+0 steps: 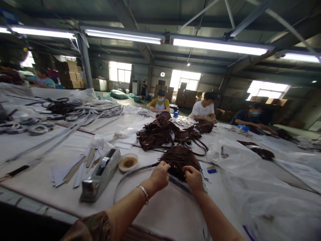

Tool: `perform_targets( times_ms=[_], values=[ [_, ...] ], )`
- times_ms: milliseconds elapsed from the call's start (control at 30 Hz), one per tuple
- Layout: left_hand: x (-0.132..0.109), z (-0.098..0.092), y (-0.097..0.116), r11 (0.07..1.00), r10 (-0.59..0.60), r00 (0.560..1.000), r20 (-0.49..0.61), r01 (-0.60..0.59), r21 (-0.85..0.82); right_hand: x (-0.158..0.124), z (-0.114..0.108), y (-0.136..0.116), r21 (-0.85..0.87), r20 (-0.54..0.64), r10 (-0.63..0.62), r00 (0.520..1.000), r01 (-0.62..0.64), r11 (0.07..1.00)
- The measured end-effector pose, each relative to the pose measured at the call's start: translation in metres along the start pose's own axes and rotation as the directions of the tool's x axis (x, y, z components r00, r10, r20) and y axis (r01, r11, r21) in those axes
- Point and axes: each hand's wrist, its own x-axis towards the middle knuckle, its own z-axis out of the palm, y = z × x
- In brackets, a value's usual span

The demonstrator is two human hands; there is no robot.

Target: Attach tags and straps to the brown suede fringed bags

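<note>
A dark brown fringed bag (179, 157) lies on the worktable in front of me. My left hand (160, 175), with a bracelet at the wrist, is closed in a pinch at the bag's near left edge. On the other side, my right hand (193, 179) is also closed, its fingertips over the bag's front. Whatever is between the fingers of either hand is too small to make out. A long strap wrapped in clear plastic (117, 187) curves from the bag's left side toward me.
Left of my hands stand a metal tape dispenser (100, 177) and a small dish with brown residue (128, 162). Paper strips (67, 172) lie beyond the dispenser. More brown bags (160, 130) are piled ahead. Plastic sheeting (263, 190) covers the right side. Several co-workers sit opposite.
</note>
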Motion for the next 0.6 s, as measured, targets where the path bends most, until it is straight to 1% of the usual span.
perform_targets(
  times_ms=[67, 133, 167, 233, 300, 367, 467, 533, 600],
  values=[
    [0.028, 0.004, -0.008, 0.998, 0.034, 0.999, -0.024, -0.033, 0.045, 0.004, -0.01, 0.003, -0.001, -0.029, -0.037, 0.999, 0.037, 0.999],
    [0.05, 0.011, -0.015, 0.993, 0.077, 0.997, -0.011, -0.076, 0.086, 0.014, -0.019, 0.004, -0.063, -0.025, -0.114, 0.993, 0.113, 0.992],
    [0.059, 0.014, -0.018, 0.991, 0.09, 0.996, 0.011, -0.091, 0.1, 0.02, -0.022, 0.003, -0.117, 0.004, -0.166, 0.986, 0.165, 0.979],
    [0.074, 0.02, -0.022, 0.99, 0.094, 0.993, 0.078, -0.102, 0.102, 0.035, -0.025, 0.001, -0.237, 0.103, -0.262, 0.959, 0.28, 0.93],
    [0.084, 0.025, -0.026, 0.992, 0.07, 0.987, 0.141, -0.084, 0.092, 0.051, -0.022, -0.004, -0.352, 0.234, -0.302, 0.924, 0.37, 0.86],
    [0.089, 0.029, -0.029, 0.994, 0.023, 0.988, 0.154, -0.038, 0.098, 0.068, -0.014, -0.009, -0.459, 0.357, -0.251, 0.9, 0.403, 0.792],
    [0.091, 0.033, -0.036, 0.993, -0.093, 0.992, 0.081, 0.086, 0.08, 0.088, 0.003, -0.015, -0.574, 0.503, -0.116, 0.856, 0.432, 0.696],
    [0.09, 0.034, -0.042, 0.984, -0.179, 0.983, 0.026, 0.179, 0.014, 0.098, 0.012, -0.017, -0.59, 0.546, -0.073, 0.834, 0.445, 0.674],
    [0.091, 0.033, -0.048, 0.966, -0.254, 0.967, -0.017, 0.253, -0.046, 0.104, 0.019, -0.016, -0.561, 0.535, -0.099, 0.839, 0.44, 0.701]
  ],
)
